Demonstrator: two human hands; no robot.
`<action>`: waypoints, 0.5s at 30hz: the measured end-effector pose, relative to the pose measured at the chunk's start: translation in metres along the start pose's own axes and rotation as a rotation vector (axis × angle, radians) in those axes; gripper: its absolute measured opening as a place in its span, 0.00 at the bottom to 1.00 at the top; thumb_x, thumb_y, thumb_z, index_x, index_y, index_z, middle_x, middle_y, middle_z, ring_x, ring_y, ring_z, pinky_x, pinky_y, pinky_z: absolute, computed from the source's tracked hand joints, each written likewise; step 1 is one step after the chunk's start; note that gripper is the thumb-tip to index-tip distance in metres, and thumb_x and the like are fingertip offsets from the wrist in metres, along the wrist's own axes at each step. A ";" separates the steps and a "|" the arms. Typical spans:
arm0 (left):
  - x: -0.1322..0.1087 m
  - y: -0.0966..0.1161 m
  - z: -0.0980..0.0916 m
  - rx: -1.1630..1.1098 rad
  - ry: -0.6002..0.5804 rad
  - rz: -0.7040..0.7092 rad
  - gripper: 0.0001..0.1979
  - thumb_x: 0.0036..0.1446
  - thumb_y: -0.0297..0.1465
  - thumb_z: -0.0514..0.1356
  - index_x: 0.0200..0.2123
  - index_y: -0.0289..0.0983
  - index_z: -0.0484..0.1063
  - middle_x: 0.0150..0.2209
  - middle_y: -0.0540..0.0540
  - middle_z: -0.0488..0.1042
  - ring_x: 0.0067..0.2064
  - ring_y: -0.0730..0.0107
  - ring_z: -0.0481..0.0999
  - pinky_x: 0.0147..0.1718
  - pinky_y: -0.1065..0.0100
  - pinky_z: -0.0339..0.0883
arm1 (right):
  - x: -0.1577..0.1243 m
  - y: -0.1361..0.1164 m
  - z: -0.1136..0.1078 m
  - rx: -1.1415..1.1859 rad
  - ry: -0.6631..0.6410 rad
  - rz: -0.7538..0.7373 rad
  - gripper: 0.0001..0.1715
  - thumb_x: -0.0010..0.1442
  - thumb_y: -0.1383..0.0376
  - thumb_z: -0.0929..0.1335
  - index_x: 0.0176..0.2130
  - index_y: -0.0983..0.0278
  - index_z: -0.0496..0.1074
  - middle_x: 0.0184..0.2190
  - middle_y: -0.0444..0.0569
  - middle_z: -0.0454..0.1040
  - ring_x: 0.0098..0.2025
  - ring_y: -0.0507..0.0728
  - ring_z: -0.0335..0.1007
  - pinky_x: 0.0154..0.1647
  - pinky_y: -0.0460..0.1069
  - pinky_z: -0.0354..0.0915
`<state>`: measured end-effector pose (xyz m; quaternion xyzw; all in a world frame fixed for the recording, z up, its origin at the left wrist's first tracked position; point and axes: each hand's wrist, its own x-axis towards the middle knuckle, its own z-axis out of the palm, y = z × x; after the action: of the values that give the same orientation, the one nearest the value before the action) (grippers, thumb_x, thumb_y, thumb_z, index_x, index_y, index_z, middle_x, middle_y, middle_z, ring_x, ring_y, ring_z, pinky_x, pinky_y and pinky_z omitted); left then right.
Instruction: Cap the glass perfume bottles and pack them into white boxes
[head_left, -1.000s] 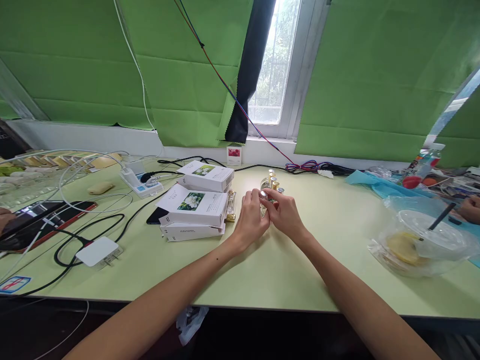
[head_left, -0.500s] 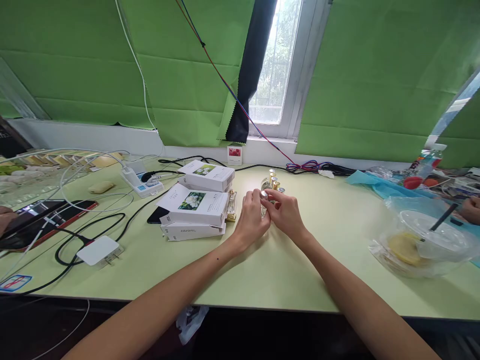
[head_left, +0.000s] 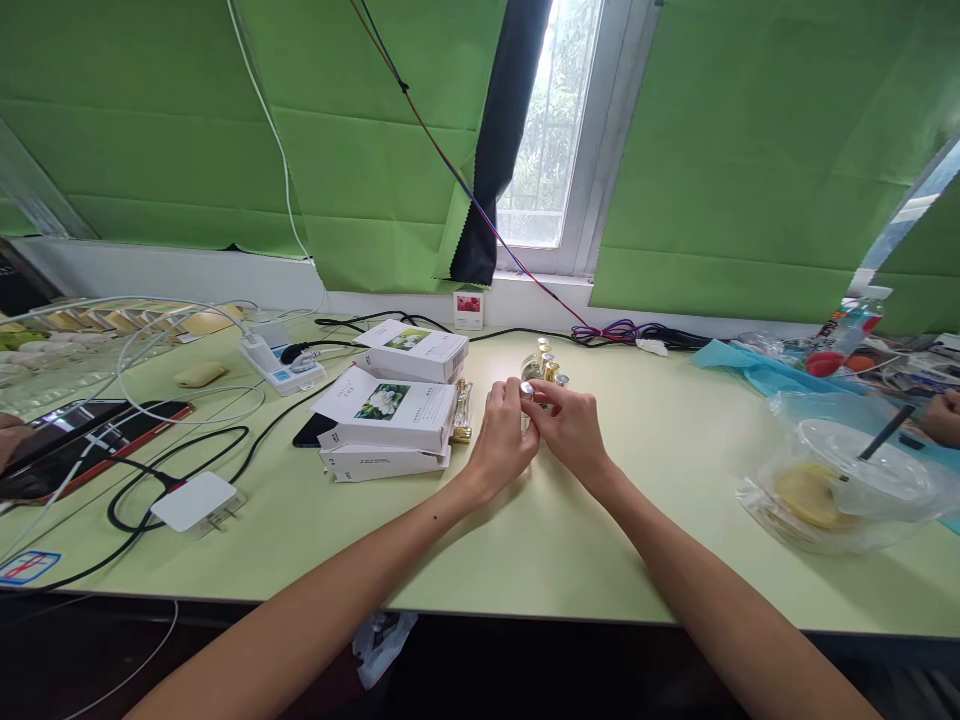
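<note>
My left hand [head_left: 501, 440] and my right hand [head_left: 571, 424] meet at the middle of the table, fingers closed around a small perfume bottle [head_left: 527, 389] with a silvery top. Most of its glass is hidden by the fingers. Just behind my right hand stand several more bottles [head_left: 550, 366] with gold collars and silvery tops. A clear glass bottle with gold ends [head_left: 463, 408] lies left of my left hand, against a stack of white boxes [head_left: 409, 408] printed with a white flower. One box there has its flap open.
To the left are a charger [head_left: 196, 503], tangled cables, a power strip [head_left: 289, 372] and a tablet [head_left: 90, 450] under another person's hand. On the right, a lidded drink cup [head_left: 862, 460] sits in a plastic bag near another hand [head_left: 942, 420]. A small box [head_left: 469, 310] stands by the wall.
Both hands stay at the same place around the bottle, with only slight shifts of the fingers. The view has moved very slightly.
</note>
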<state>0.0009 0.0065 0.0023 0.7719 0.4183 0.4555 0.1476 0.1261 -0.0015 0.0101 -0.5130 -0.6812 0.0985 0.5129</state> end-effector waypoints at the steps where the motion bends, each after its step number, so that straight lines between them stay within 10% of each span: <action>1: 0.000 0.000 0.000 0.003 0.001 0.000 0.12 0.54 0.19 0.56 0.40 0.39 0.62 0.41 0.44 0.67 0.44 0.61 0.69 0.42 0.60 0.68 | 0.000 0.000 0.000 -0.007 0.000 0.000 0.09 0.61 0.59 0.70 0.39 0.57 0.81 0.29 0.45 0.82 0.24 0.55 0.72 0.30 0.48 0.63; 15: 0.000 0.000 0.000 0.023 0.004 -0.005 0.13 0.53 0.19 0.56 0.39 0.39 0.61 0.40 0.44 0.66 0.43 0.61 0.68 0.42 0.61 0.67 | 0.000 0.001 0.000 0.041 -0.045 -0.044 0.09 0.63 0.60 0.67 0.36 0.59 0.77 0.24 0.43 0.74 0.21 0.52 0.62 0.28 0.47 0.60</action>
<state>0.0008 0.0062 0.0028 0.7715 0.4260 0.4516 0.1391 0.1261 -0.0011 0.0094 -0.4849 -0.7015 0.1126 0.5099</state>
